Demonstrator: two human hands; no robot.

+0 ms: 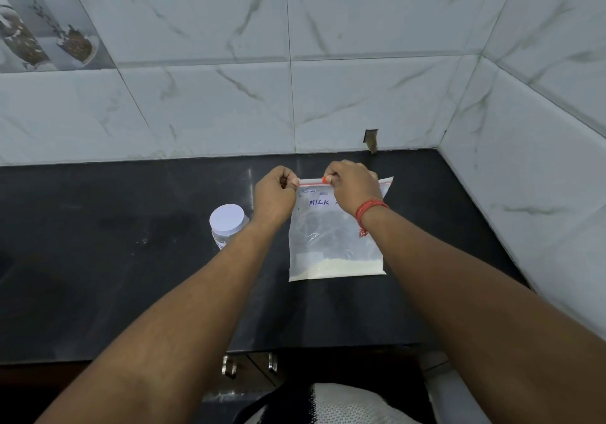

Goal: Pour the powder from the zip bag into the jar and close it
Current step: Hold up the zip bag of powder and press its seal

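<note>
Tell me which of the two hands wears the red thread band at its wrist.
The right hand, pinching the red slider on the clear plastic zip bag. The left hand, gripping the bag's top-left corner nearest the white-lidded clear jar, has a bare wrist.

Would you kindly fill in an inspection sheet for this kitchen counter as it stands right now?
Surface: dark stone counter, faint smudges, a few pale specks.
Job's things: zip bag lying flat, "MILK" handwritten on it, white powder gathered along its near edge; clear jar to the bag's left, white lid on.
Clutter: nothing seen.
Hands: left hand pinches the bag's top left corner; right hand pinches the red zip strip further along. Red thread around the right wrist.
Cables: nothing seen.
Surroundings: marble-look wall tiles behind and to the right, a small chipped hole at their base; cabinet handles below the counter edge.
</note>
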